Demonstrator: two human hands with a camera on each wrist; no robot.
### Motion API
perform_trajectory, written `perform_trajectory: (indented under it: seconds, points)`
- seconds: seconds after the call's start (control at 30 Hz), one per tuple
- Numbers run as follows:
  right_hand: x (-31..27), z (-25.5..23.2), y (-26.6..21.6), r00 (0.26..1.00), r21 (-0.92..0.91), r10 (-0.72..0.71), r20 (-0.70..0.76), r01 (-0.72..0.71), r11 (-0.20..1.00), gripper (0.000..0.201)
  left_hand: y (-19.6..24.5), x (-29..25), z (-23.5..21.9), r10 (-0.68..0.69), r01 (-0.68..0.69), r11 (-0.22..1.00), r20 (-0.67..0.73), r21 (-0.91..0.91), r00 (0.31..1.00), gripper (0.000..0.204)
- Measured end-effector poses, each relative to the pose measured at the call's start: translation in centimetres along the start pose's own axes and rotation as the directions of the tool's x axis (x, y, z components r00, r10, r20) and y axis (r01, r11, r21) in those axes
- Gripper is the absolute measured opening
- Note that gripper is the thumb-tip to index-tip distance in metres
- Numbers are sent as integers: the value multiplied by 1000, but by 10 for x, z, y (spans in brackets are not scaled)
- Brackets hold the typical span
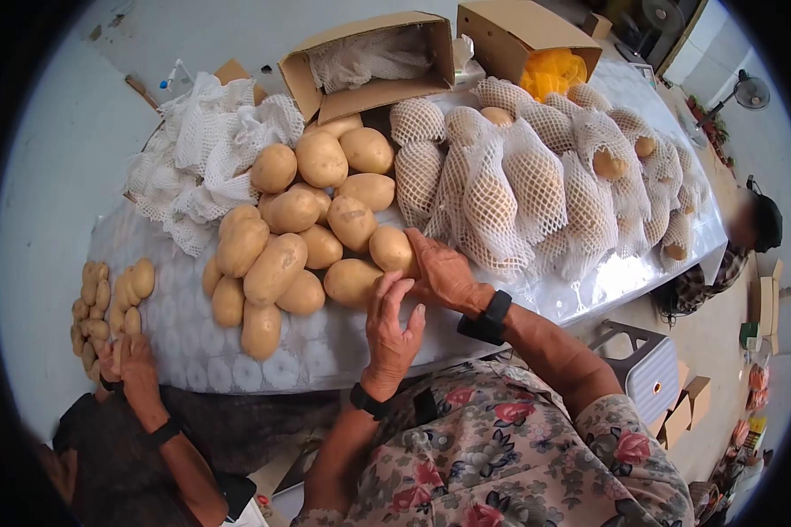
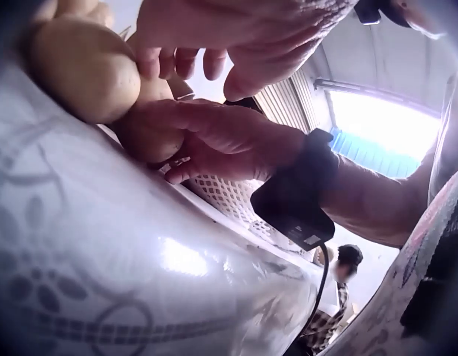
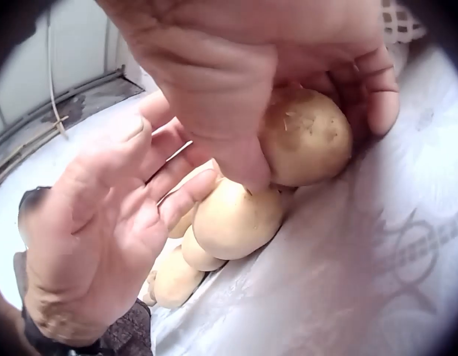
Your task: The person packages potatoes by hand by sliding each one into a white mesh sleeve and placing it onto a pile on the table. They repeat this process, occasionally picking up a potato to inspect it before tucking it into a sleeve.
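My right hand (image 1: 444, 272) holds a potato (image 1: 393, 250) at the right end of a potato pile (image 1: 277, 268). The right wrist view shows the thumb on one side of that potato (image 3: 311, 137) and fingers round the other. My left hand (image 1: 391, 338) is just in front, its fingers loosely bent and palm turned toward the right hand. Nothing is in the left palm (image 3: 103, 237) in the right wrist view. Beside the right hand lie several potatoes in white foam net sleeves (image 1: 501, 193).
A heap of white foam nets (image 1: 211, 149) lies behind the pile at left. At the back stand an open cardboard box (image 1: 294, 83) of nets and another box (image 1: 527, 26) by orange netting (image 1: 554, 72). Another person's hands (image 1: 136, 373) work at smaller potatoes on the left.
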State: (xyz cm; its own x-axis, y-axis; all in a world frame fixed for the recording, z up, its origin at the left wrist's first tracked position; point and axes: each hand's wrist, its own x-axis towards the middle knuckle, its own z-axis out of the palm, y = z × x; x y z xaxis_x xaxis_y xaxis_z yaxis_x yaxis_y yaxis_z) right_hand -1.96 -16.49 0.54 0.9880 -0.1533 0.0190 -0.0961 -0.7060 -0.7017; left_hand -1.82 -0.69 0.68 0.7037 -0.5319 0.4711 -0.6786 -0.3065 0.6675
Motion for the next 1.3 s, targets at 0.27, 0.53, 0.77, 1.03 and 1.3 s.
perform_trajectory:
  seconds: [0.27, 0.53, 0.77, 1.03, 1.3]
  points:
    - [-18, -55, -26, 936, 256, -32, 350, -62, 965, 65, 2, 17, -25, 90, -141, 940, 175, 311, 981, 86]
    - [25, -144, -51, 979, 364, -189, 74, 149, 919, 62, -12, -9, -1, 136, -155, 986, 254, 55, 958, 85]
    - [165, -179, -27, 968, -269, -246, -39, 227, 936, 41, -26, -18, 12, 105, -90, 991, 147, -101, 984, 82]
    - [306, -171, 47, 988, -606, -139, 67, 151, 781, 38, -21, 15, -1, -124, 215, 950, 359, -226, 925, 68]
    - [348, -163, 69, 998, -549, 35, -47, -55, 834, 41, -27, 14, 4, -207, 307, 925, 381, -222, 901, 71]
